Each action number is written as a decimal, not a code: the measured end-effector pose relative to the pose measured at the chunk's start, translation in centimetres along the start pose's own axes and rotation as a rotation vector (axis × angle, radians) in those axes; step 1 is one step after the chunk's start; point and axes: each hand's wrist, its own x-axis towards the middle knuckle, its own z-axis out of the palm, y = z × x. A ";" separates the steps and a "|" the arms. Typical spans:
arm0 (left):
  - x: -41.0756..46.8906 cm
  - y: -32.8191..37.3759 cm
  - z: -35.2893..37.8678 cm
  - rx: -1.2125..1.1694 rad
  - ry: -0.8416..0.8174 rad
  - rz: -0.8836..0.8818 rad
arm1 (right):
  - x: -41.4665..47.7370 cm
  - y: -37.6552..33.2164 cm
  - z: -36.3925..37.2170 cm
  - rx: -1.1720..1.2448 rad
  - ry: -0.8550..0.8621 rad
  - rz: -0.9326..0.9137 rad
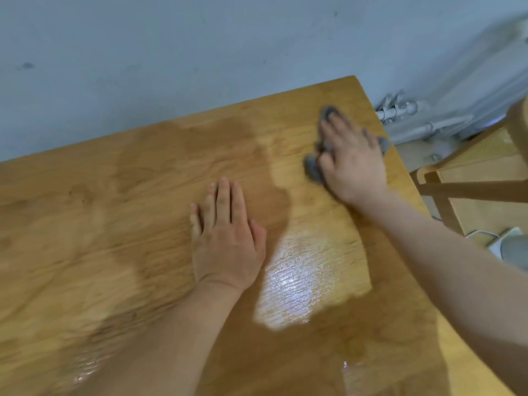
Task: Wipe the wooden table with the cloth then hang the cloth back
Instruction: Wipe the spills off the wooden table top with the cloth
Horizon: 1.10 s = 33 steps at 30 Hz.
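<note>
The wooden table (pixel 120 212) fills most of the view, with dark damp patches and a shiny wet streak near its right side. My right hand (pixel 350 161) presses flat on a grey cloth (pixel 312 168) near the table's far right corner; the cloth shows only at the edges around my fingers. My left hand (pixel 225 232) lies flat on the table's middle, fingers together, holding nothing.
A pale blue-grey wall (pixel 171 52) runs along the table's far edge. White pipes (pixel 405 110) sit by the wall past the right corner. A wooden chair (pixel 468 178) stands to the right, with a white object (pixel 511 247) on the floor below it.
</note>
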 end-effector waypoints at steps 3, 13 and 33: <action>0.1 0.1 0.0 0.014 -0.013 0.006 | 5.5 -1.0 0.3 0.000 0.025 0.257; -0.2 0.0 0.2 0.024 0.008 0.012 | 2.6 -4.3 1.3 0.006 -0.044 -0.273; -0.2 0.0 0.0 -0.002 0.003 -0.001 | -9.6 -0.2 0.2 0.008 -0.029 -0.018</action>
